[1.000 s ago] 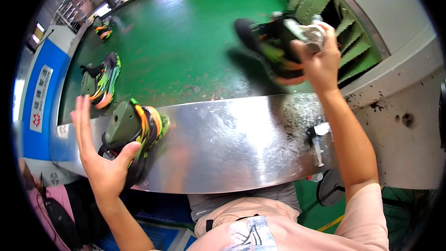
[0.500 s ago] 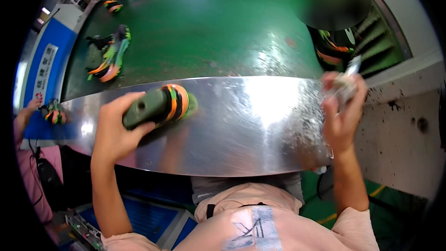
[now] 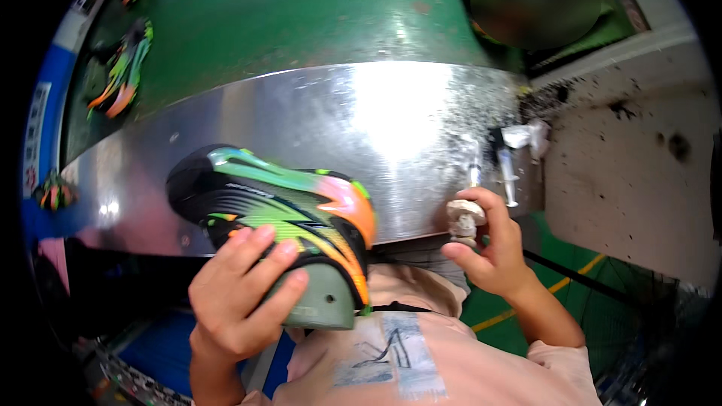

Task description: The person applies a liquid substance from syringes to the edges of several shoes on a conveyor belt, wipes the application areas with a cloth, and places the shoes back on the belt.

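Note:
A shoe upper on a green last (image 3: 282,195), black with bright green and orange patterning, lies tilted on its side over the near edge of the metal table. Gripping it by the heel end, my left hand (image 3: 244,293) has its fingers across the upper and the last. Its dark toe points to the far left. My right hand (image 3: 492,244) pinches a small tool with a lumpy white handle (image 3: 465,219) between thumb and fingers. From that handle a thin, shiny, blurred tip (image 3: 474,162) points away from me. The tool stays apart from the shoe.
A shiny metal table (image 3: 301,113) borders a green belt or surface (image 3: 286,22). Another patterned shoe (image 3: 124,71) lies at far left. A syringe-like clear tube (image 3: 508,177) and crumpled white material (image 3: 530,137) lie by the stained pale panel (image 3: 632,173) on the right.
The shoe has come nearer and turned, now showing its patterned side. My right hand has moved inward and nearer with the white-handled tool. The whole view has shifted.

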Demonstrator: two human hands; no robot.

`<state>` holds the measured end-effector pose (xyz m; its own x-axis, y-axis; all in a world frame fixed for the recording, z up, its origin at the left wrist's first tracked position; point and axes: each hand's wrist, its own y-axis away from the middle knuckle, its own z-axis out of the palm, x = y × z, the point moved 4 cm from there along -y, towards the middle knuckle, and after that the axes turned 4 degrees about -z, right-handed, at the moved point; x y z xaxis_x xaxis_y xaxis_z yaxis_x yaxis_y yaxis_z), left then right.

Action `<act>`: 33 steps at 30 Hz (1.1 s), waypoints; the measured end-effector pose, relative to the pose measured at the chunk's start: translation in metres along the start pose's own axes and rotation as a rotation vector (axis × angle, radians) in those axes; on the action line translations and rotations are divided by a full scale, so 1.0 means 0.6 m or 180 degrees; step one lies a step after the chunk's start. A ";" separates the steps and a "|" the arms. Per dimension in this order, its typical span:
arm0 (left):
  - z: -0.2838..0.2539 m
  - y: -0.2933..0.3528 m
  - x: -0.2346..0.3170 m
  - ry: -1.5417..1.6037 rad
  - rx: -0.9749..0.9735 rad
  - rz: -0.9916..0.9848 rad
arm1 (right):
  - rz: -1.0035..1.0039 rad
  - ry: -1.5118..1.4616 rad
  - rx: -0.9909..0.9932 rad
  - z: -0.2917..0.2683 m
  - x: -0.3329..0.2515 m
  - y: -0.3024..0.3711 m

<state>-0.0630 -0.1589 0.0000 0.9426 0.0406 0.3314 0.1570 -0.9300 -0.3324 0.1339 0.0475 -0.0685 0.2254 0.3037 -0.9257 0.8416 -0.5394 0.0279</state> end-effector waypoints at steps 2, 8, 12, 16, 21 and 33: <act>-0.005 0.010 0.008 0.0022 -0.0029 -0.0027 | 0.0115 0.0043 -0.0334 0.003 0.001 0.007; 0.000 0.021 0.005 0.0172 0.0036 -0.0234 | 0.0330 -0.0878 -0.0404 0.001 -0.024 0.013; 0.000 0.037 -0.001 0.0063 0.0142 -0.0147 | 0.0085 -0.2164 -0.0740 0.050 -0.132 -0.082; 0.006 0.039 0.000 0.0203 0.0173 -0.0144 | 0.0202 -0.3333 -0.1368 0.124 -0.182 -0.140; 0.012 0.054 0.002 0.0365 0.0257 -0.0192 | 0.0765 -0.2678 -0.1630 0.164 -0.184 -0.175; 0.012 0.053 -0.004 0.0530 0.0344 -0.0212 | 0.0550 -0.2500 -0.1730 0.186 -0.170 -0.175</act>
<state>-0.0581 -0.1859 -0.0178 0.8688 0.0313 0.4942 0.2563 -0.8823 -0.3948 -0.0324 -0.0144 -0.0188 0.1412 -0.4629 -0.8751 0.9841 -0.0310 0.1751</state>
